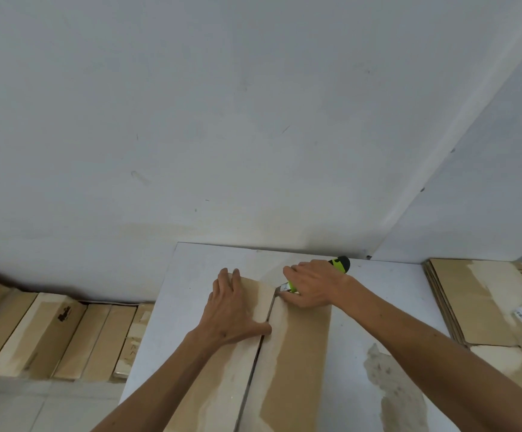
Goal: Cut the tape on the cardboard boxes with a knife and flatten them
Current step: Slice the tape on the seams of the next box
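Note:
A brown cardboard box (300, 353) lies on a white table (188, 275), its two top flaps meeting at a dark seam that runs up the middle, with pale tape strips along it. My left hand (234, 307) presses flat on the left flap, thumb at the seam. My right hand (312, 283) grips a green-and-black utility knife (340, 264). The knife's blade end touches the far end of the seam. The seam looks parted along its length.
Flattened cardboard sheets (484, 297) are stacked on the table at the right. Several taped boxes (50, 335) stand in a row on the floor at the left. A grey wall with a corner rises right behind the table.

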Demonstrator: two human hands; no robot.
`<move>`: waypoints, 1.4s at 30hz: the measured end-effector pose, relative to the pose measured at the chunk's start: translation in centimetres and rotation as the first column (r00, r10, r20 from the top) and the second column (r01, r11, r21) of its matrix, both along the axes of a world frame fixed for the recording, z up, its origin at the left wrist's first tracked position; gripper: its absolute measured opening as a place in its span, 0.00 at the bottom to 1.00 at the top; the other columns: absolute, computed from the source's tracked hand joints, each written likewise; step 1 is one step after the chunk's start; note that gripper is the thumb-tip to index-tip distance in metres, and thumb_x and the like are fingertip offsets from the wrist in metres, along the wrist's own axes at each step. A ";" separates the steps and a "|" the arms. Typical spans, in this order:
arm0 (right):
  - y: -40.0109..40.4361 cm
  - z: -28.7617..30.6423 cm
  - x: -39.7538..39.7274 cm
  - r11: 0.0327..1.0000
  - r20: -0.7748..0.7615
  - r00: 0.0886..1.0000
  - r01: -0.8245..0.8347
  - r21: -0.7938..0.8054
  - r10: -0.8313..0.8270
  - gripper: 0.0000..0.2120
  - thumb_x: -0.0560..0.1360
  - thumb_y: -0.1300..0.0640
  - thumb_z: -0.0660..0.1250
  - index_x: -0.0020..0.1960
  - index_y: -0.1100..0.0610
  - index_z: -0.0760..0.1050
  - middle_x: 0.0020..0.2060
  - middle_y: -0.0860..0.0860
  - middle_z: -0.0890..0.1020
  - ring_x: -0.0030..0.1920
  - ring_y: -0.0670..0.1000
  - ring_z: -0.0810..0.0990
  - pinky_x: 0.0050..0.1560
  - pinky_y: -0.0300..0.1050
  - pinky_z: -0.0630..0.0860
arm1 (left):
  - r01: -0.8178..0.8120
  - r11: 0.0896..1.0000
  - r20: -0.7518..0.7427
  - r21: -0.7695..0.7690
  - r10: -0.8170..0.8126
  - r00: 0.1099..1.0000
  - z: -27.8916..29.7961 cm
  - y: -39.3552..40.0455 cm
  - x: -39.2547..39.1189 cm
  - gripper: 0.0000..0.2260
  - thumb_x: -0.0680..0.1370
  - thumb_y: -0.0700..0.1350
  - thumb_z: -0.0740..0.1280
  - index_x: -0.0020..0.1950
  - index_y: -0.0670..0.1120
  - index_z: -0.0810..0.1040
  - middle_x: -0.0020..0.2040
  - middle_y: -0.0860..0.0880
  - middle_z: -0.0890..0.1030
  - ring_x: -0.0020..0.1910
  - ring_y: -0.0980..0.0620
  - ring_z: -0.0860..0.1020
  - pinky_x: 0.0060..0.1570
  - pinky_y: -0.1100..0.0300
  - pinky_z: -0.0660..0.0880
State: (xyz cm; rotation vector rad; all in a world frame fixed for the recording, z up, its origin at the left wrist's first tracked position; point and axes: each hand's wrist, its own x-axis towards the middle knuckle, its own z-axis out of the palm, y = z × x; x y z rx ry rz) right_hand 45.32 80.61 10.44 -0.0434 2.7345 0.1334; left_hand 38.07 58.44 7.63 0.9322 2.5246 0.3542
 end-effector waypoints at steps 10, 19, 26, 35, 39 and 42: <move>1.0 0.3 -0.9 0.996 0.049 0.995 -0.086 -0.034 0.087 0.20 0.85 0.36 0.48 0.50 0.53 0.61 0.36 0.46 0.68 0.40 0.53 0.72 0.41 0.51 0.71 | 0.025 0.999 0.003 0.032 -0.025 1.000 -0.1 -0.2 -0.6 0.62 0.56 0.73 0.70 0.79 0.42 0.51 0.75 0.45 0.51 0.74 0.43 0.57 0.70 0.50 0.69; 2.0 0.1 -1.7 0.995 0.028 0.997 -0.067 -0.077 0.070 0.19 0.85 0.36 0.47 0.51 0.52 0.61 0.34 0.44 0.66 0.37 0.52 0.71 0.38 0.50 0.68 | 0.290 0.957 0.005 0.004 -0.290 0.957 0.1 -1.0 -1.7 0.63 0.58 0.71 0.76 0.81 0.44 0.48 0.79 0.46 0.49 0.78 0.43 0.55 0.77 0.50 0.62; 3.6 0.9 -1.4 1.000 -0.018 1.000 -0.010 -0.014 0.010 0.21 0.83 0.34 0.48 0.49 0.51 0.64 0.34 0.44 0.69 0.32 0.49 0.69 0.36 0.47 0.66 | 0.313 0.949 -0.004 0.043 -0.313 0.950 -0.1 -0.2 -2.5 0.68 0.57 0.70 0.77 0.82 0.42 0.43 0.81 0.49 0.48 0.80 0.46 0.52 0.78 0.54 0.59; 2.6 -1.0 1.5 0.994 -0.058 0.996 -0.069 -0.080 0.065 0.24 0.80 0.33 0.53 0.41 0.52 0.68 0.32 0.47 0.75 0.31 0.51 0.73 0.34 0.45 0.67 | 0.308 0.951 0.044 0.026 -0.309 0.950 0.4 0.3 -3.3 0.66 0.61 0.68 0.76 0.83 0.44 0.39 0.82 0.48 0.45 0.82 0.45 0.47 0.80 0.52 0.52; 2.3 -1.1 2.0 0.992 -0.082 0.994 -0.086 -0.089 0.078 0.24 0.79 0.33 0.53 0.39 0.52 0.67 0.32 0.48 0.76 0.30 0.50 0.71 0.34 0.44 0.66 | 0.314 0.949 0.036 0.021 -0.315 0.948 0.7 0.4 -3.3 0.64 0.63 0.66 0.77 0.83 0.43 0.40 0.82 0.47 0.46 0.82 0.44 0.47 0.80 0.53 0.52; 2.1 -1.1 2.0 0.992 -0.085 0.992 -0.097 -0.082 0.090 0.23 0.78 0.33 0.54 0.38 0.52 0.65 0.31 0.48 0.75 0.30 0.51 0.71 0.33 0.44 0.65 | 0.318 0.948 0.036 0.020 -0.318 0.947 0.8 0.3 -3.3 0.64 0.63 0.66 0.77 0.83 0.43 0.41 0.82 0.47 0.46 0.82 0.44 0.47 0.80 0.53 0.52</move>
